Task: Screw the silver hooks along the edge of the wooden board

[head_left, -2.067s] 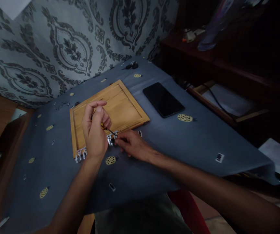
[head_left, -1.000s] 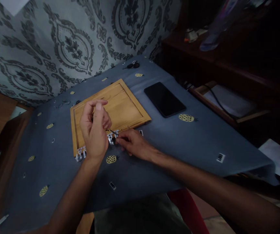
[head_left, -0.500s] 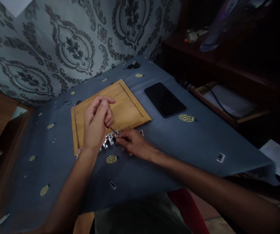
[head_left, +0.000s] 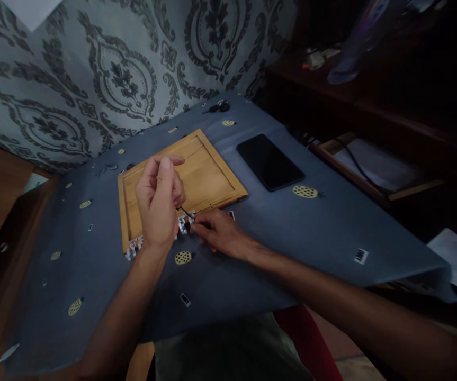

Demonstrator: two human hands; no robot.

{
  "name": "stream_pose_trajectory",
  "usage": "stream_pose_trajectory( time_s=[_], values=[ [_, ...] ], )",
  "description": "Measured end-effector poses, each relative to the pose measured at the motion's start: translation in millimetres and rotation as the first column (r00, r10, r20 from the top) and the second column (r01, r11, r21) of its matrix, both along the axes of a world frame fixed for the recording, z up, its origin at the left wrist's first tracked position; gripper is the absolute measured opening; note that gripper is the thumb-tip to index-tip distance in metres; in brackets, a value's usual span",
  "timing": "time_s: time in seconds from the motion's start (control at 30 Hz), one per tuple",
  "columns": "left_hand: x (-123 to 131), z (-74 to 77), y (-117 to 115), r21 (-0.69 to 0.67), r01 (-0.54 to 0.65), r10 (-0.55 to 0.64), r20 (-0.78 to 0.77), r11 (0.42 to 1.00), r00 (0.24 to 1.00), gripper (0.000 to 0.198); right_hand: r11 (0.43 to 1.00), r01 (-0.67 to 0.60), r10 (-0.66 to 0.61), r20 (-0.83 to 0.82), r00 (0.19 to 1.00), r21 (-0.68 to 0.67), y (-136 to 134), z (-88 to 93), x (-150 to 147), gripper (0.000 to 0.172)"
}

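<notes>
On the blue-covered counter (head_left: 268,222) lies the wooden panel (head_left: 204,174), probably stiff and light; take it by its rim (head_left: 221,163). Your left fingers (head_left: 178,191) wrap a thin tool (head_left: 186,212); your right fingers (head_left: 203,229) pinch a metal clip (head_left: 191,217).

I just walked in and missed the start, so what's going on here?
A person's left hand holds a thin dark tool, its tip at the silver metal fittings along the near edge of a wooden panel. The right hand is at that spot too; whether it grips anything is unclear. The panel lies on a blue cloth, a black phone to its right.
</notes>
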State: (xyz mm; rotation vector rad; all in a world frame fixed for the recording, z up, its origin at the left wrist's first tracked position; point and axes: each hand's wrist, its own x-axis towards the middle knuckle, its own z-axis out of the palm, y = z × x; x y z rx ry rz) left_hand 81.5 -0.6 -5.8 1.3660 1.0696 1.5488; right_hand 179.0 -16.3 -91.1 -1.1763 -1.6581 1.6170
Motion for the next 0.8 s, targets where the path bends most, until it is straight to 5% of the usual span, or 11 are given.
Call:
stream_pose_trajectory(
  time_s=[0.47, 0.67, 0.8],
  values=[
    [-11.3, -0.7, 8.3, -0.036, 0.189, -0.19, -0.013, 0.981, 0.982, 0.028, 1.0, 0.019, -0.019, -0.04, 0.999, 0.005, -0.3, 0.5, 0.4, 0.022],
    [-8.2, -2.6, 1.0, 0.073, -0.027, 0.04, -0.186, 0.997, 0.982, 0.024, 0.999, 0.004, -0.003, -0.039, 0.999, 0.04, 1.4, -3.9, 0.2, 0.021],
    [-4.8, -5.5, -0.5, 0.081, -0.055, 0.063, -0.102, 0.995, 0.993, 0.023, 0.998, 0.017, -0.015, -0.036, 0.999, 0.055, 1.5, -5.2, -0.6, 0.022]
  ],
)
